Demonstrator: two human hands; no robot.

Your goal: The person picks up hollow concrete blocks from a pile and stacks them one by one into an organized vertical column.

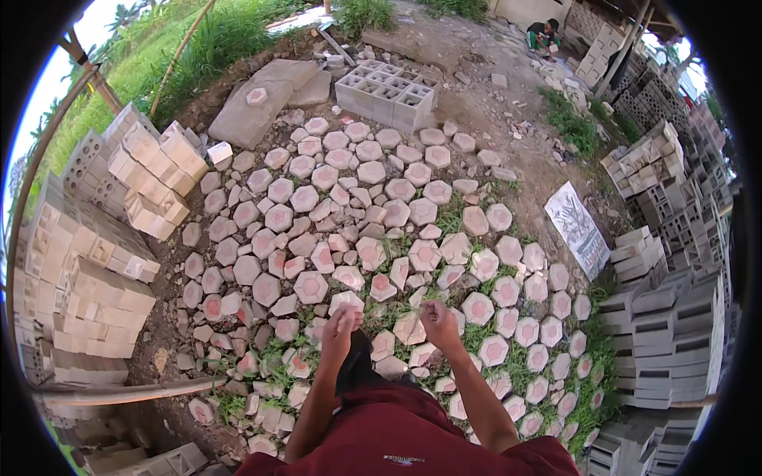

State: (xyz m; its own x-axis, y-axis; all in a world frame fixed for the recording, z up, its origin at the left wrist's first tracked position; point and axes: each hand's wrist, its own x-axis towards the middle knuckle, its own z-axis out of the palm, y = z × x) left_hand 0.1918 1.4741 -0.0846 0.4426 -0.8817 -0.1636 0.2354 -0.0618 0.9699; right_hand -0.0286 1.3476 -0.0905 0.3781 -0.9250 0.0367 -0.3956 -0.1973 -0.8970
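Daylit yard, hexagonal pavers (381,206), stacked concrete blocks (667,317), grass (190,47)

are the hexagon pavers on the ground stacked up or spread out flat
Spread out flat. The hexagonal pavers lie in a single loose layer on the dirt and grass, faces up, some tilted or overlapping, unlike the stacked blocks at the left.

hollow blocks (386,94) | patterned panel (578,228) | stacked bricks (151,178) | crouching person (544,36)
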